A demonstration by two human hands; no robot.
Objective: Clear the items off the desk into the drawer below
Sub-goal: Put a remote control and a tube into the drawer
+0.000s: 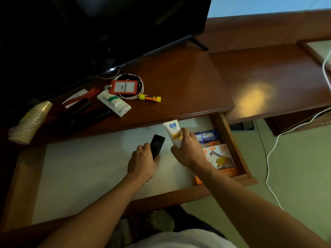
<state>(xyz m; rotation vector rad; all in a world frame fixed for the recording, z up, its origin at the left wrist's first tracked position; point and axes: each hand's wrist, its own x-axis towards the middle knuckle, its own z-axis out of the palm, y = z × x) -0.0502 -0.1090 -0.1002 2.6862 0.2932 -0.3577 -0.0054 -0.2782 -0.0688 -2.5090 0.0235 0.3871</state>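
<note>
The wooden drawer point(231, 140) stands pulled out under the brown desk point(179, 83), its white floor showing. My left hand point(143, 161) grips a small black device point(157, 145) over the drawer's middle. To its right, my right hand point(187, 151) holds a white and yellow tube point(174, 131) upright above the drawer. Inside the drawer at the right lie a blue packet point(207, 136) and orange boxes point(221, 158). On the desk remain an orange badge holder point(123, 86) with its cord, a yellow and orange marker point(150, 97), a white and green box point(114, 103), dark pens and a red item.
A black TV point(107, 29) stands on the desk at the back left. A sleeve of paper cups point(30, 120) lies at the desk's left edge. A white cable point(274, 149) runs across the green floor at the right.
</note>
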